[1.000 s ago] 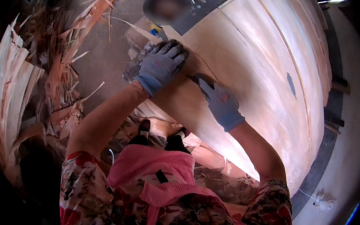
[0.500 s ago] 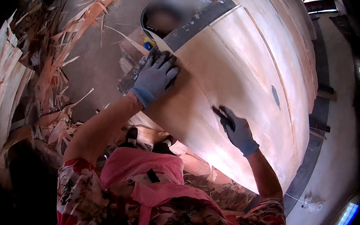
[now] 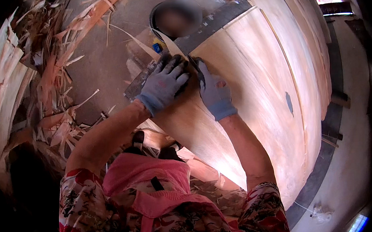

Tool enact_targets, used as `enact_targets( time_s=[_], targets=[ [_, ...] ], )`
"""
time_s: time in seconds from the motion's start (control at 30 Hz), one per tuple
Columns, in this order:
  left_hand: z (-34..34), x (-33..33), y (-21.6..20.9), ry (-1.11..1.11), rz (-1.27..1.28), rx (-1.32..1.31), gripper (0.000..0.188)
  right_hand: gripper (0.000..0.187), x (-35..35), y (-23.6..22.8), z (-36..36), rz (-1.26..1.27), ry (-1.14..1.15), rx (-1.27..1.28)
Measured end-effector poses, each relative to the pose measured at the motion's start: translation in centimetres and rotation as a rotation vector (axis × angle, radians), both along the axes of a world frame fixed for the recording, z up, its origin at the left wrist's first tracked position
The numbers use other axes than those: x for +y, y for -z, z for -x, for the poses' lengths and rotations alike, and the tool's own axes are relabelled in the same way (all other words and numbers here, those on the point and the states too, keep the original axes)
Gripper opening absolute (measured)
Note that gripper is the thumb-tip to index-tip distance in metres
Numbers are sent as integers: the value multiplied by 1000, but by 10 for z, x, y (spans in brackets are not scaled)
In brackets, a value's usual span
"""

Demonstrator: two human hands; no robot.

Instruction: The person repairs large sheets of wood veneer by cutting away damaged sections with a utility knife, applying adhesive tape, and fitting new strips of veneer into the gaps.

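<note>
Here, left hand [image 3: 163, 83] at edge of sheet [image 3: 246, 73], room rightward

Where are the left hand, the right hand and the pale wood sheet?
Left hand [image 3: 163, 82], head view: on its gloved back.
Right hand [image 3: 215, 89], head view: on its gloved back.
Pale wood sheet [image 3: 256, 85], head view: on its bare surface, right of both hands.

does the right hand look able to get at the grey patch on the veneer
Likely yes: only pale veneer shows between the right hand and the grey patch to its right, and nothing visible blocks the way.
</note>
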State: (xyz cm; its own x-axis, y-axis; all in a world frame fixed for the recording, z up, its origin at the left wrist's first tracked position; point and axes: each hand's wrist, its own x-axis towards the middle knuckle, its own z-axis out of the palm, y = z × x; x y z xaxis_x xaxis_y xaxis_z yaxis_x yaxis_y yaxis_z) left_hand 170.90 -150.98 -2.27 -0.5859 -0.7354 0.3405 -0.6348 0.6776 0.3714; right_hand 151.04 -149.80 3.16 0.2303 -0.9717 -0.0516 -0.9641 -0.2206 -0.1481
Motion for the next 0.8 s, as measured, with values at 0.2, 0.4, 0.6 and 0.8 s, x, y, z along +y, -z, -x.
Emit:
enact_targets(
  time_s=[0.2, 0.4, 0.6, 0.8],
  targets=[
    [-2, -2, -5, -15, 48, -10, 34, 62, 1, -5, -5, -17, -39, 202],
    [0, -2, 0, -36, 67, -27, 33, 63, 18, 0, 16, -11, -45, 293],
    [-3, -2, -14, -15, 46, -47, 34, 58, 62, 9, 37, 2, 0, 153],
    [-1, 0, -10, -22, 44, -29, 34, 57, 157, -4, 64, 0, 61, 257]
  ],
)
